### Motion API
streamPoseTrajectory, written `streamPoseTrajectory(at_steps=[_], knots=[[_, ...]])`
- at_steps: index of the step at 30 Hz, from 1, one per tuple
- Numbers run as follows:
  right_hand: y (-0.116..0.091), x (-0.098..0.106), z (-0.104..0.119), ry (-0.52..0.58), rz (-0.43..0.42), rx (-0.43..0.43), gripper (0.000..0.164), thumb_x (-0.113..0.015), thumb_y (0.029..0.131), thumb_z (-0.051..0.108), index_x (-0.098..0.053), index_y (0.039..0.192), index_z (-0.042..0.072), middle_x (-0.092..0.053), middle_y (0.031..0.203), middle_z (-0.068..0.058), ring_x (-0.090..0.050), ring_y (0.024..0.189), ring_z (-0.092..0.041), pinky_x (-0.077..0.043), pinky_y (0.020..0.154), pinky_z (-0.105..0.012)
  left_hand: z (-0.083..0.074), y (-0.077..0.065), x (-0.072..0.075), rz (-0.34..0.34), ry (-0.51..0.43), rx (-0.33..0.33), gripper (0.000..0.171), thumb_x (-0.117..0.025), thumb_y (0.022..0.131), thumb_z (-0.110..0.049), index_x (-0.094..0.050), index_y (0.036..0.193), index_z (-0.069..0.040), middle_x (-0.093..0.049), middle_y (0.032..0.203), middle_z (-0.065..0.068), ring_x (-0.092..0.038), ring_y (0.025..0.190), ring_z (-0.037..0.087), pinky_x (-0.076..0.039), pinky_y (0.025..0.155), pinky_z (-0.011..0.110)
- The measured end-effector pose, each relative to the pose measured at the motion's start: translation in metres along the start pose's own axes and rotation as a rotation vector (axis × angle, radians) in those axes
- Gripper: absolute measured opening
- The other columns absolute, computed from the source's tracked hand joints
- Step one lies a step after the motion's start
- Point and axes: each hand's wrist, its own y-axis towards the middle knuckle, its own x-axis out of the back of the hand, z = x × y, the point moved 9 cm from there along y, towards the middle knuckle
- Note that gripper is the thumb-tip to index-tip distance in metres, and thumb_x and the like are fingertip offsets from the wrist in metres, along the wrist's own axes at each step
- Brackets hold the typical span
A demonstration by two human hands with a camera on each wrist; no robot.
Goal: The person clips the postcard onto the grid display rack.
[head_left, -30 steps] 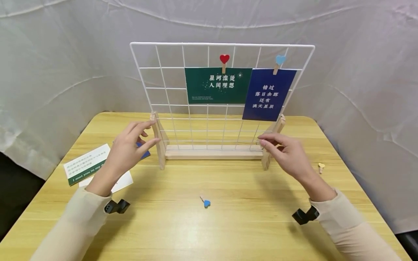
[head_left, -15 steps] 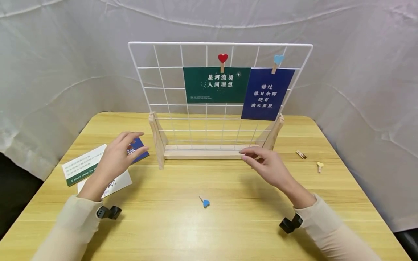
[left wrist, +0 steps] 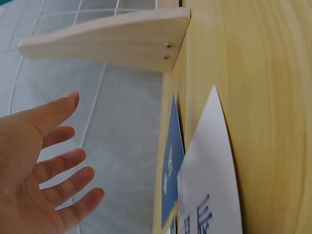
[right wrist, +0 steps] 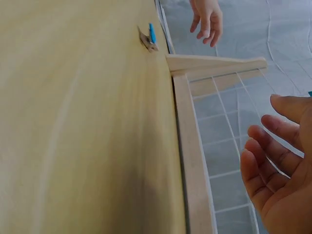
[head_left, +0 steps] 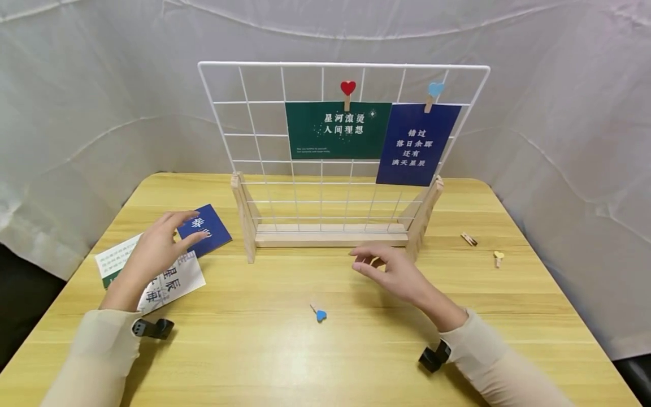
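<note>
My left hand [head_left: 157,243] hovers above the loose cards at the table's left, fingers apart and holding nothing. Below it lie a dark blue card [head_left: 216,233], a white card with dark lettering [head_left: 178,278] and a green-and-white card [head_left: 119,255]. In front of the rack's wooden base my right hand [head_left: 394,272] hangs in the air, loosely bent and holding nothing. Nearest to it on the table is a blue heart clothespin [head_left: 321,315]. A white wire grid [head_left: 264,135] stands behind the hands. On it, a red heart clothespin [head_left: 348,89] holds a green card [head_left: 315,135], and a light blue heart clothespin [head_left: 435,89] holds a navy card [head_left: 407,152].
Wooden legs [head_left: 245,220] and a wooden crossbar [head_left: 330,236] bear the grid. At the right of the table [head_left: 285,367] lie a clothespin on its side [head_left: 469,239] and a yellow heart clothespin [head_left: 498,258]. Pale fabric [head_left: 91,113] hangs behind.
Both hands have come away from the rack. My left hand has moved left and down over the cards; my right hand has moved left and lower. The grid's cards stay in place.
</note>
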Motion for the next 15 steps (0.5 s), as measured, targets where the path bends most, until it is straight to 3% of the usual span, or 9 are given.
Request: streamPoseTrajectory(at_steps=[9,15], knots=[[-0.001,-0.031,-0.002,-0.001,0.113,0.016,0.033,-0.067,0.095,0.024,-0.066,0.122,0.006,-0.068,0.106,-0.005,-0.062,0.093,-0.013,-0.054,0.081,-0.032,0.022,-0.002,-0.004,0.089,0.005,0.038,0.068,-0.057,0.096,-0.05,-0.044,0.144,-0.002,-0.041,0.142,0.028,-0.045,0.119,0.049,-0.037,0.091,0.069],[-0.002,-0.051,-0.003,-0.007,0.193,0.0,0.039,-0.067,0.094,0.031,-0.063,0.126,0.009,-0.066,0.113,-0.006,-0.061,0.098,-0.015,-0.052,0.086,-0.033,0.029,-0.006,-0.011,0.159,0.003,0.029,0.067,-0.059,0.096,-0.046,-0.044,0.142,0.001,-0.05,0.13,0.03,-0.049,0.114,0.047,-0.04,0.089,0.066]])
